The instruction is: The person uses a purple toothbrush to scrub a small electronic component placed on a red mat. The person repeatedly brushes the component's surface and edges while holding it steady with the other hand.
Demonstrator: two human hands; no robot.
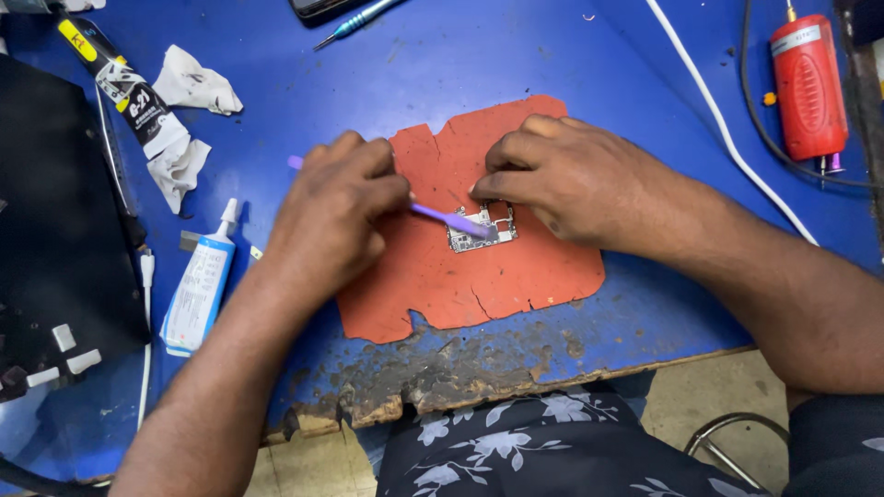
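A small circuit board (pixel 482 230) lies on a red-orange rubber mat (pixel 460 276) in the middle of a blue worktable. My left hand (pixel 333 216) grips a thin purple tool (pixel 451 219), whose tip rests on the board. My right hand (pixel 571 179) presses down on the board's upper right edge with its fingertips and holds it in place on the mat.
A white glue tube (pixel 201 285) lies left of the mat, with crumpled tissue (pixel 195 83) and a black-and-yellow tube (pixel 120 83) farther back. A red cylindrical tool (pixel 808 87) and white cable (pixel 727 129) lie at right. The table's front edge (pixel 442 387) is worn.
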